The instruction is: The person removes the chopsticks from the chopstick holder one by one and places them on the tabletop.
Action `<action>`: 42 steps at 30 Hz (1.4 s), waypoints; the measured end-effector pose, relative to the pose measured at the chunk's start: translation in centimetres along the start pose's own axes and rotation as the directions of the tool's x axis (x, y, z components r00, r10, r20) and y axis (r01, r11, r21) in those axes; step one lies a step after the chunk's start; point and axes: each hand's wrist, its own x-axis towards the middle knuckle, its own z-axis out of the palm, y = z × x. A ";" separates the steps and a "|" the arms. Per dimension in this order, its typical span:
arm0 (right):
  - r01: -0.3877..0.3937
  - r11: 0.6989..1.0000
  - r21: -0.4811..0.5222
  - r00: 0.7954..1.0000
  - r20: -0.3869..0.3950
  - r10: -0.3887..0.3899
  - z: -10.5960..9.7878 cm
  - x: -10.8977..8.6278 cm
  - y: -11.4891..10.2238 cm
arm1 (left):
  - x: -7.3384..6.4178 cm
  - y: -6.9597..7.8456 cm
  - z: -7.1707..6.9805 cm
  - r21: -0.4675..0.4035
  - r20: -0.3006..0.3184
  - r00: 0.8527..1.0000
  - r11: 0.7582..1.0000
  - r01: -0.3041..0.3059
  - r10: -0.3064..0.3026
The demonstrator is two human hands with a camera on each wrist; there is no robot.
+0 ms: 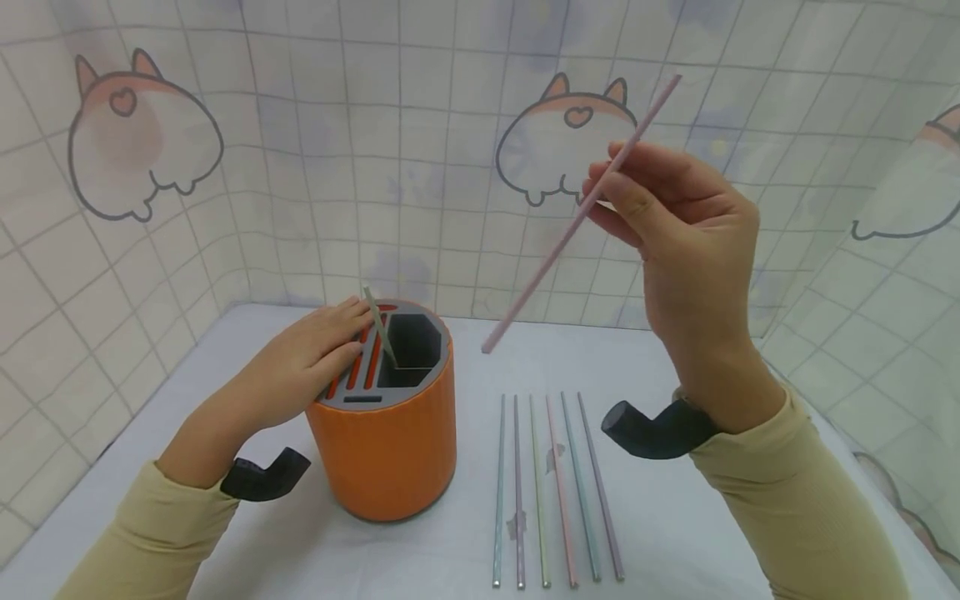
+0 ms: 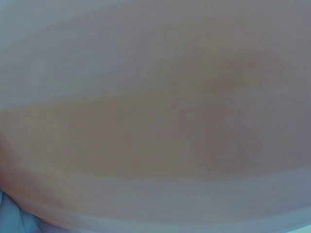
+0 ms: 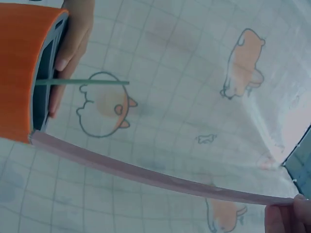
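Note:
My right hand (image 1: 690, 208) is raised above the table and pinches a thin pink straw-like stick (image 1: 555, 254) between thumb and fingertips. The stick slants, its lower end toward the table. In the right wrist view, the pink stick (image 3: 131, 170) runs from the fingertips across to overlap the holder's rim. My left hand (image 1: 300, 362) rests on the left side of the grey slotted top of an orange utensil holder (image 1: 386, 458), fingers stretched over it. A pale green stick (image 1: 380, 327) leans upright in the holder's large compartment. The left wrist view is blurred.
Several pastel sticks (image 1: 540, 500) lie side by side on the white table (image 1: 262, 550), right of the holder. A white grid-patterned cloth (image 1: 420, 167) with cartoon animals hangs behind and along both sides. Black bands with stubby mounts (image 1: 660, 429) sit on both wrists.

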 end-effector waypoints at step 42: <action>-0.683 0.393 -0.615 0.635 -0.234 0.737 -17.6 -7.4 9.4 | 0.1 0.1 0.1 -0.001 0.001 1.000 1.000 -0.005 0.005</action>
